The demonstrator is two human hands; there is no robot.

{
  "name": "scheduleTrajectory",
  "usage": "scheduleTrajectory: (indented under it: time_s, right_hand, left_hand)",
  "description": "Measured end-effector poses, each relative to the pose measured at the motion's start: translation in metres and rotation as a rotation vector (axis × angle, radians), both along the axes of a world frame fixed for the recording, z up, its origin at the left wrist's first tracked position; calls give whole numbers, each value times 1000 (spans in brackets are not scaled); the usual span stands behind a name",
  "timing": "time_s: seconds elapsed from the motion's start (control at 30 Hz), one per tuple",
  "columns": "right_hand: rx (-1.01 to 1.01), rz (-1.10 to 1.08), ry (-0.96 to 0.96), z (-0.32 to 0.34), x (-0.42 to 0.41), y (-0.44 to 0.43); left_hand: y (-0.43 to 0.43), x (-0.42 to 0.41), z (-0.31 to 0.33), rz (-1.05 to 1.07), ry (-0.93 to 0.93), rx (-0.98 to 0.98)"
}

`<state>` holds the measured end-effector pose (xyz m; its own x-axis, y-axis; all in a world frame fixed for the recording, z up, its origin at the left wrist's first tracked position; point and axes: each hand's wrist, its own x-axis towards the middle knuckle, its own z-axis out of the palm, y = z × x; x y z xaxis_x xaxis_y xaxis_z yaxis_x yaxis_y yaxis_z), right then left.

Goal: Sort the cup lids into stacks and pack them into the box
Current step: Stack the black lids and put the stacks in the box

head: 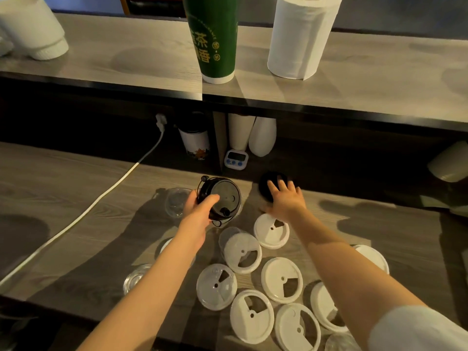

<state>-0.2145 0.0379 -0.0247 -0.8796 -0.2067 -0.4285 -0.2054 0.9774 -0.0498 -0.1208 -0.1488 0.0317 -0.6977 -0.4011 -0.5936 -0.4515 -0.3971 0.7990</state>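
My left hand holds a small stack of black cup lids tilted above the wooden counter. My right hand lies flat with spread fingers over another black lid at the back of the counter, touching its near part. Several white lids lie loose in front of me, among them one white lid just below my right wrist and another white lid further forward. Clear lids lie at the left: one clear lid behind my left hand, another clear lid near the front edge. No box is in view.
A white power cord runs diagonally across the counter's left side. Under the raised shelf stand a tumbler, white cups and a small timer. On the shelf stand a green cup and a paper towel roll.
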Motion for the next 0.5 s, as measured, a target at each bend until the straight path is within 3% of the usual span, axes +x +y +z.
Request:
scheduleTrajectory:
  time_s: [0.3, 0.43, 0.5]
  right_hand:
    - [-76, 50, 231, -1, 7, 8]
    - [-362, 18, 485, 17, 23, 11]
    - [-593, -65, 514, 30, 36, 9]
  left_hand:
    - [-4, -2, 1, -29, 25, -28]
    - [0, 1, -4, -22, 54, -36]
    - [3, 4, -4, -45, 57, -31]
